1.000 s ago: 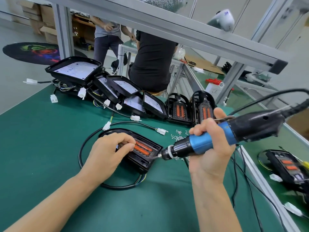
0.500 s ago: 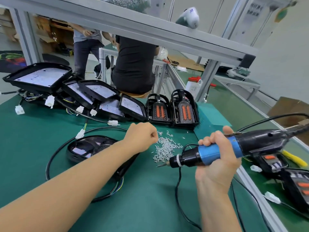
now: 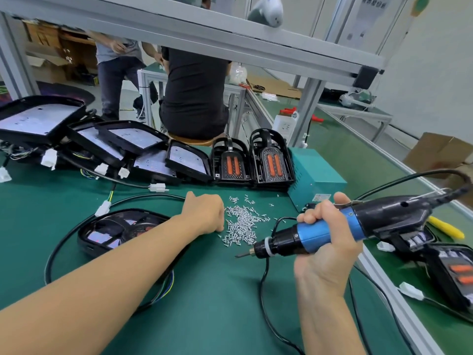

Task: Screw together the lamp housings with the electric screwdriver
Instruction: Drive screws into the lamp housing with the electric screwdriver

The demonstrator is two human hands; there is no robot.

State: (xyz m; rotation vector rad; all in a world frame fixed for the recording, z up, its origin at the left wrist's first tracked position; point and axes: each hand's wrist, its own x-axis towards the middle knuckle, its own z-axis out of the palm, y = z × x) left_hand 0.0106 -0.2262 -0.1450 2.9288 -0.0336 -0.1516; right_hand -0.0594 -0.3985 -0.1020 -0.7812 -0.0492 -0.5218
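At screw pile [image 3: 243,221]: left hand [image 3: 204,213], fingers curled, contents hidden; right hand [image 3: 325,242] grips electric screwdriver [image 3: 332,226]. Pick one screw only.

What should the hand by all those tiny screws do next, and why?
Probably pinch one screw from the pile of screws. The left hand sits at the pile's edge, and whether it holds one yet cannot be told. The right hand grips the electric screwdriver, whose bit points at the mat with no screw on it, while the lamp housing waits beside the left forearm.
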